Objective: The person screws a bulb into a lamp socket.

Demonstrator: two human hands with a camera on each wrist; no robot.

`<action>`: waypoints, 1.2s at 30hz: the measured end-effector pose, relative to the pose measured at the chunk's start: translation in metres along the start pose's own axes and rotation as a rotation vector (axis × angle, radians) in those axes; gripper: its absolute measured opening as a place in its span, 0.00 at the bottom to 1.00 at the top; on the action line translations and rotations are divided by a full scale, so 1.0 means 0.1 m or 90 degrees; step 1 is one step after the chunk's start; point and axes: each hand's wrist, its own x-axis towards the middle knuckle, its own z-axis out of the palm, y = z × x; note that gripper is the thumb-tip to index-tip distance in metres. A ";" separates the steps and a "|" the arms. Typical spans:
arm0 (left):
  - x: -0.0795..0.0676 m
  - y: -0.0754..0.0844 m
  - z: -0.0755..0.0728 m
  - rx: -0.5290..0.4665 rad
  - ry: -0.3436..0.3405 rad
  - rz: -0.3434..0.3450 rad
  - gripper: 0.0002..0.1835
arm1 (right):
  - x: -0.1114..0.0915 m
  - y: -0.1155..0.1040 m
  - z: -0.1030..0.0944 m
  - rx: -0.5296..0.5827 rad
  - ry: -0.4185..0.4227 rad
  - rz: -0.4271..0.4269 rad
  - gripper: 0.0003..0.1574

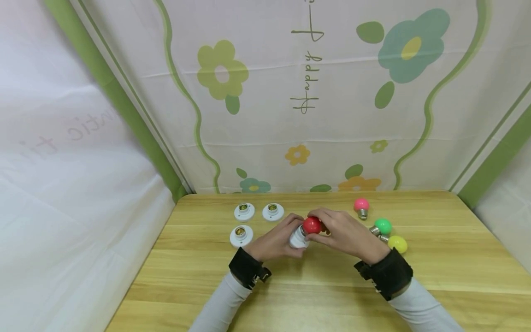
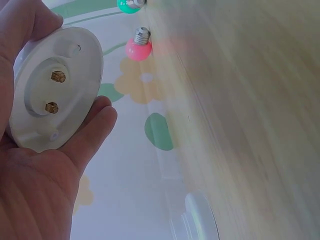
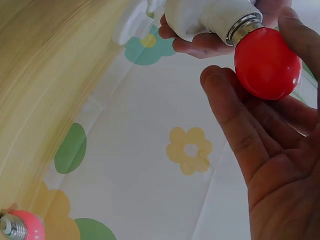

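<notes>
My left hand (image 1: pixel 279 240) grips a round white lamp holder (image 2: pixel 85 55) by its rim, raised above the table. Its underside, with two brass screws, faces the left wrist camera. A red light bulb (image 3: pixel 267 62) has its metal base in the mouth of that holder, with some of the thread showing outside. Around the red glass curve the thumb and fingers of my right hand (image 1: pixel 346 233). Holder and bulb are tilted, bulb end toward the right hand.
Three more white lamp holders (image 1: pixel 241 236) sit on the wooden table (image 1: pixel 199 295) at the left. To the right lie a pink bulb (image 1: pixel 361 205), a green bulb (image 1: pixel 383 226) and a yellow bulb (image 1: pixel 398 244). A flowered cloth (image 1: pixel 265 120) hangs behind the table's back edge.
</notes>
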 end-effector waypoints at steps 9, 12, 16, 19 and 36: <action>0.00 0.01 0.00 -0.004 -0.004 0.008 0.36 | 0.01 0.03 0.02 0.006 0.008 -0.059 0.35; 0.00 0.00 0.01 -0.009 -0.006 0.011 0.37 | 0.01 0.03 0.01 0.023 0.002 -0.073 0.34; 0.01 -0.01 0.02 -0.010 -0.002 0.012 0.38 | 0.01 0.03 0.00 0.035 -0.001 -0.071 0.35; 0.01 -0.02 0.02 -0.012 0.001 0.010 0.38 | 0.01 0.03 -0.01 0.040 -0.005 -0.070 0.34; 0.00 0.02 0.03 -0.007 -0.005 -0.007 0.36 | -0.01 0.01 -0.02 0.026 -0.007 -0.017 0.33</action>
